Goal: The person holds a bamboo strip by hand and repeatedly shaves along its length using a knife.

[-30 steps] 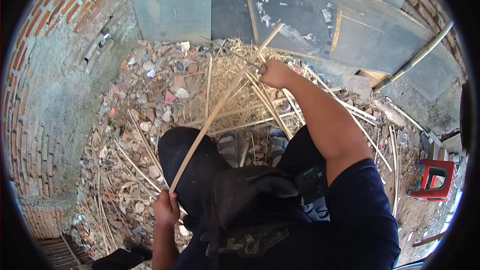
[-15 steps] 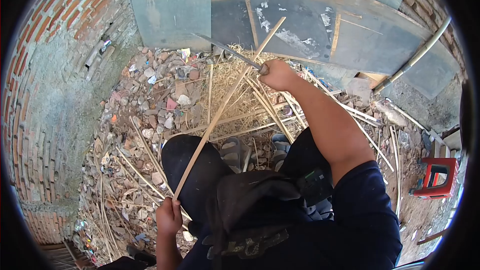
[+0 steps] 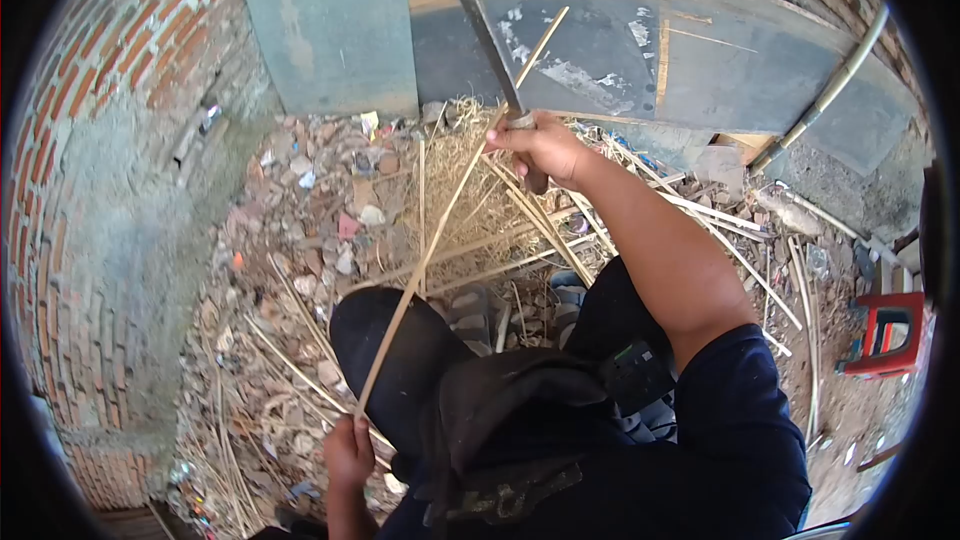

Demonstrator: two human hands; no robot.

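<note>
A long, thin bamboo strip (image 3: 425, 252) slants across the front of my body, from low left to upper right. Its lower end is in my left hand (image 3: 349, 452), closed beside my knee. My right hand (image 3: 541, 150) is wrapped round the handle of a long knife (image 3: 482, 25), and its thumb and fingertips touch the upper part of the strip. The knife's blade points up and a little left, crossing close to the strip. Pale shavings (image 3: 455, 190) lie on the ground beneath the strip.
More bamboo strips (image 3: 545, 230) lie on the rubble beyond my feet and at both sides. A brick wall (image 3: 90, 270) rises at the left, dark panels (image 3: 590, 50) stand ahead, and a red stool (image 3: 890, 335) is at the right. A pole (image 3: 825, 95) leans at the upper right.
The knife has swung from pointing left to pointing up, and my right hand has turned with its fingers at the strip. The strip now shows its narrower side. My left hand has shifted slightly down.
</note>
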